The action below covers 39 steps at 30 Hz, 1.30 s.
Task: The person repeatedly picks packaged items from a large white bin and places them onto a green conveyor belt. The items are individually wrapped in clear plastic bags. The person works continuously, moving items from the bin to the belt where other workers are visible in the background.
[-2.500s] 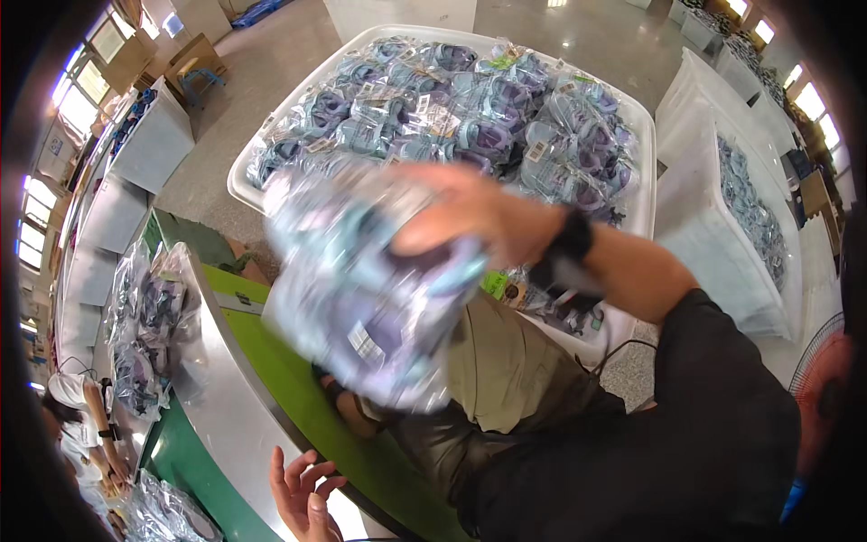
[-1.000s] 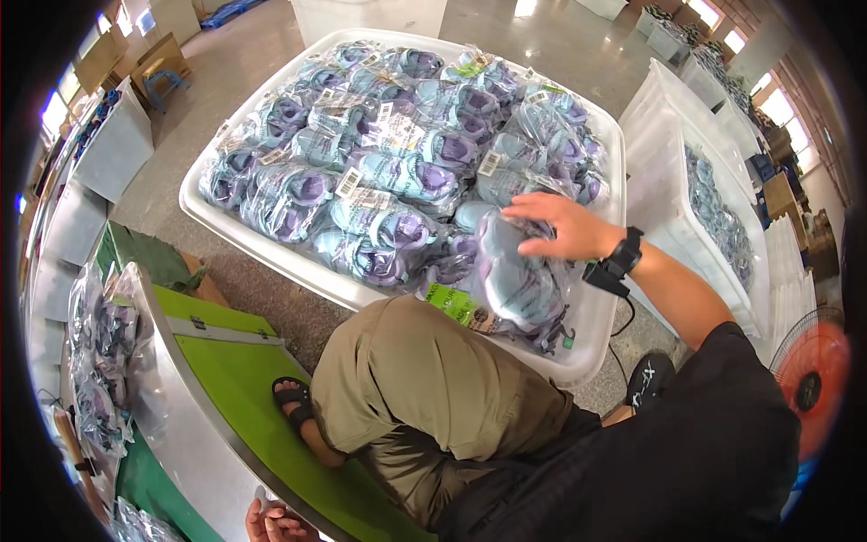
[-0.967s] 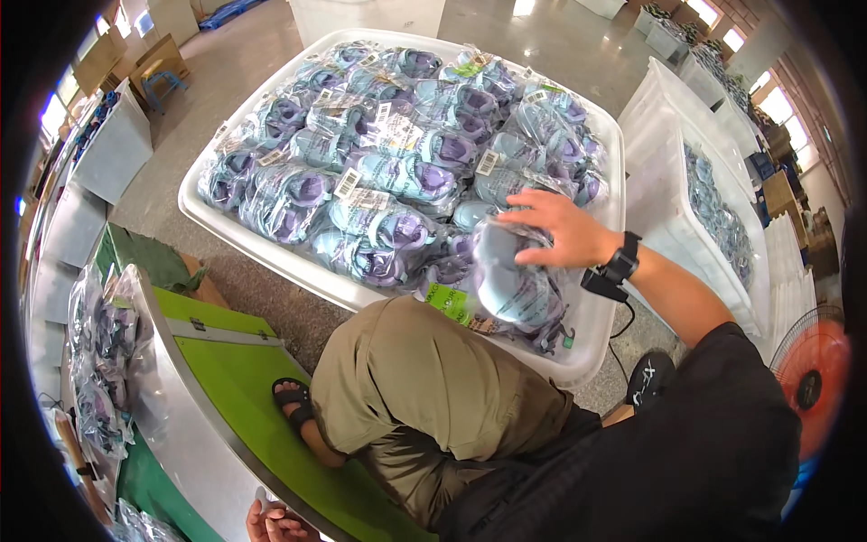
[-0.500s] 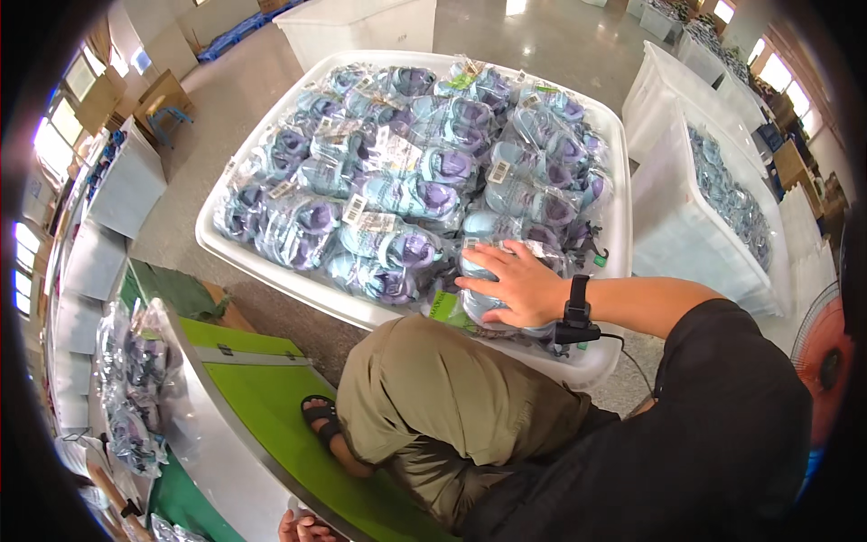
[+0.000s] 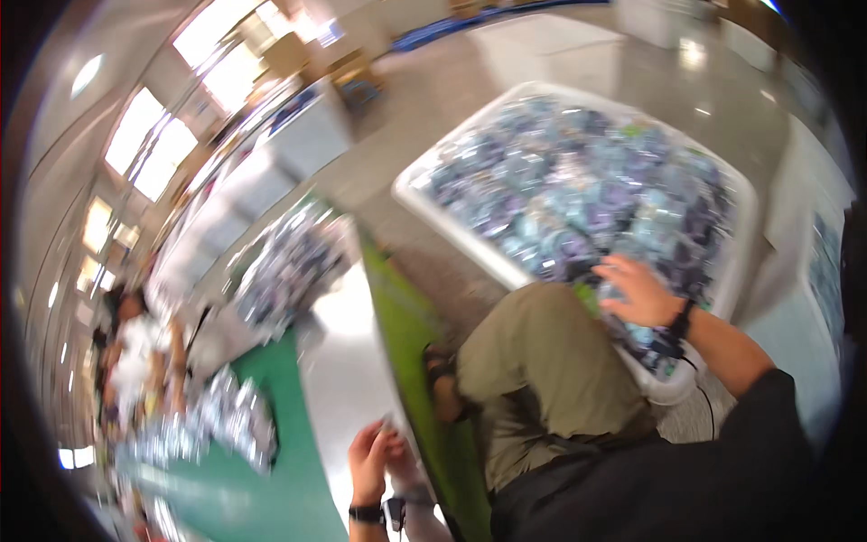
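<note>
The bagged shoes (image 5: 578,185), pale blue and purple under clear plastic, lie heaped in the white tub (image 5: 465,238); blur smears them, so we cannot separate one pair from the next. Over the tub's near side, the right hand (image 5: 643,291) is palm down with fingers spread wide; we see nothing held in its grip, though whether the palm touches the bags beneath we cannot tell. The left hand (image 5: 370,461) is left of the tub and nearer us, at the metal edge of the desk (image 5: 336,370), with its fingers curled in; its grip is too blurred for us to say whether it has hold of anything.

The trouser knee (image 5: 542,352) hides part of the tub's near-left side. Between tub and desk we see a strip of floor (image 5: 452,285), bounded on the desk side by a lime-green panel (image 5: 402,330); more floor spreads beyond the tub's far side. Right of the tub, a white crate (image 5: 795,289) is cut off by the dark lens border. Farther left of the tub, a plastic-wrapped pile (image 5: 291,262) and silvery bags (image 5: 239,417) lie on the desk, contents indistinct, near a smeared co-worker (image 5: 140,357).
</note>
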### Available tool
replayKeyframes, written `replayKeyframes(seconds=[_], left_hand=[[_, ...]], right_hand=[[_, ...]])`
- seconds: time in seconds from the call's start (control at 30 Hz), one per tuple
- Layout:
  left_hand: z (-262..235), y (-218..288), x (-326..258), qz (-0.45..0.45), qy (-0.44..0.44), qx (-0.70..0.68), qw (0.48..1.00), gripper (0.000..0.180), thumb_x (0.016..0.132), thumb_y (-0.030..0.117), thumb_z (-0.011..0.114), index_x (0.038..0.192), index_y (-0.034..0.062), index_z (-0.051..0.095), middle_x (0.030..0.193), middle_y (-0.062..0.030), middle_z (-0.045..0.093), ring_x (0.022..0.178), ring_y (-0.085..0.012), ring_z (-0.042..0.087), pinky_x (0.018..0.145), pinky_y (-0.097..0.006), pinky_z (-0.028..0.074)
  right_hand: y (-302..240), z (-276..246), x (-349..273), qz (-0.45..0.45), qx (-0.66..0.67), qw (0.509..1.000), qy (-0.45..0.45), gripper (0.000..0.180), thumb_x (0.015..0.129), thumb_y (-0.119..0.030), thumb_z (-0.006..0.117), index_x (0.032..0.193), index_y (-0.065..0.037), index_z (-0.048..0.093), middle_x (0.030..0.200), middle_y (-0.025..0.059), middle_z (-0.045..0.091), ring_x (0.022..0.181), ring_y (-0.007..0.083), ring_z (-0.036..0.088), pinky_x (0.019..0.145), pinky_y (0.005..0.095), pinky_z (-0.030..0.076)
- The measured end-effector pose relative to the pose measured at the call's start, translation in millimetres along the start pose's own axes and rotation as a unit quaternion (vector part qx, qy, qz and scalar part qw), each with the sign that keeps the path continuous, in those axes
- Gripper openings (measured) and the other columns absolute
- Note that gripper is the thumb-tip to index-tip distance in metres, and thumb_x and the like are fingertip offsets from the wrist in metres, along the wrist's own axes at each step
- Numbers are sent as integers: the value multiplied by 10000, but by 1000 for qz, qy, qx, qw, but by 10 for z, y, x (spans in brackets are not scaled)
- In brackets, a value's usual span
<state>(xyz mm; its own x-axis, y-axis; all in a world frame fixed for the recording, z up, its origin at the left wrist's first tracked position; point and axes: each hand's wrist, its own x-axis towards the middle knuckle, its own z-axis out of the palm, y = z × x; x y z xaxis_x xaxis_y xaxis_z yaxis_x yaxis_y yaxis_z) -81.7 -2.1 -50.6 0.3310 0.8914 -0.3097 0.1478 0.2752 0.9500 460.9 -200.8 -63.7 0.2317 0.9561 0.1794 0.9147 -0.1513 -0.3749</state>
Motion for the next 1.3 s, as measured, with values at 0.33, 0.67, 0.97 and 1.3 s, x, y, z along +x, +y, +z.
replayKeyframes(seconds=[0.33,0.67,0.97,1.3], left_hand=[[-723,134,-773,12,73,25,997,415,1033,184,644,1388,-18,567,1161,-122,691,985,-179,687,829,-326,591],[-2701,-49,246,55,405,63,911,581,925,231,763,1400,-29,552,1223,-96,685,1088,-174,638,906,-318,517],[-3966,-229,949,-85,521,58,847,920,836,301,815,1546,-73,365,1449,-288,558,1304,-364,585,983,-477,530],[-2875,-169,661,120,423,141,887,651,778,85,832,1307,-54,479,1139,-125,612,992,-195,640,794,-339,564]], right_hand=[[-1136,-778,-19,-92,186,978,19,551,803,-58,661,1334,59,570,1322,225,589,1193,376,584,1042,413,453],[-1473,-936,326,-90,151,984,-12,521,771,-102,677,1255,77,612,1193,236,638,1094,398,624,985,423,492],[-1841,-663,1453,-200,118,972,-27,496,755,-91,743,1217,57,638,1137,228,661,1042,410,647,926,421,525],[-2006,-390,1477,-215,165,958,-92,482,785,-108,763,1229,39,646,1122,218,667,1000,403,650,873,421,532]])
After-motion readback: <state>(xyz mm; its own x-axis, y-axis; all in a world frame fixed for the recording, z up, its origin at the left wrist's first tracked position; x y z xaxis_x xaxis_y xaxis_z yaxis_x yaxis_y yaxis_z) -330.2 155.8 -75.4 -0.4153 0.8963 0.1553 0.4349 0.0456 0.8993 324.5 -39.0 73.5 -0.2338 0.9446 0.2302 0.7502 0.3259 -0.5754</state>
